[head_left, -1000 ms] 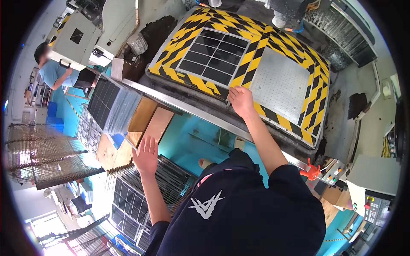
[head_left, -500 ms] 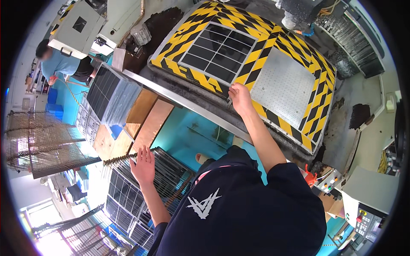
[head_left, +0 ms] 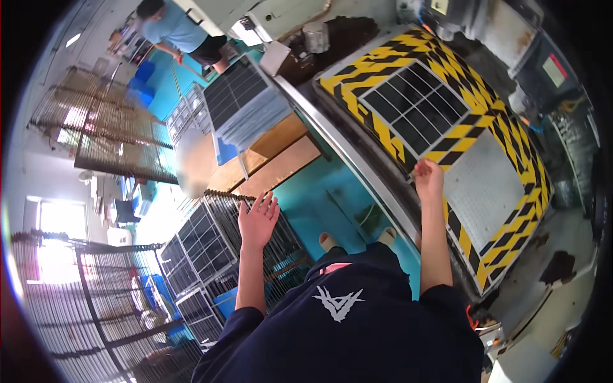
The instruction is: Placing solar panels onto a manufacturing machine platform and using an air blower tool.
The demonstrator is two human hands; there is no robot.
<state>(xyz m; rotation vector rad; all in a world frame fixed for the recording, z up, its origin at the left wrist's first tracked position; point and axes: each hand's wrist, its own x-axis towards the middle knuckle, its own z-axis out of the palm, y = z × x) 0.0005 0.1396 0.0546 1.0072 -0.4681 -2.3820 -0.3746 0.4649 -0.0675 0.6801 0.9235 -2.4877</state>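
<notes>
My right hand (head_left: pixel 429 181) is at the near edge of a machine bed covered in yellow-and-black striped tape (head_left: pixel 456 150), close to the corner of a dark panel with pale grid lines (head_left: pixel 418 108). Its fingers are curled; what they hold, if anything, is hidden. Beside that panel, a silver perforated plate (head_left: pixel 482 185) is set in the same striped bed. My left hand (head_left: pixel 258 222) is raised with its fingers spread and nothing in it. Below it stands a wire rack (head_left: pixel 281 249), with more dark gridded panels (head_left: pixel 198 249) beside it.
A metal rail (head_left: pixel 332 137) edges the machine. To its left a stack of dark panels (head_left: pixel 236 96) lies on a wooden bench (head_left: pixel 281 169). Tall wire racks (head_left: pixel 108 131) stand at the left. Farther back, a person in a blue shirt (head_left: pixel 175 29) stands on the turquoise floor.
My view has swung, so the machine bed sits farther right and the other person shows more fully. My right hand remains by the panel's corner; my left hand stays raised and open.
</notes>
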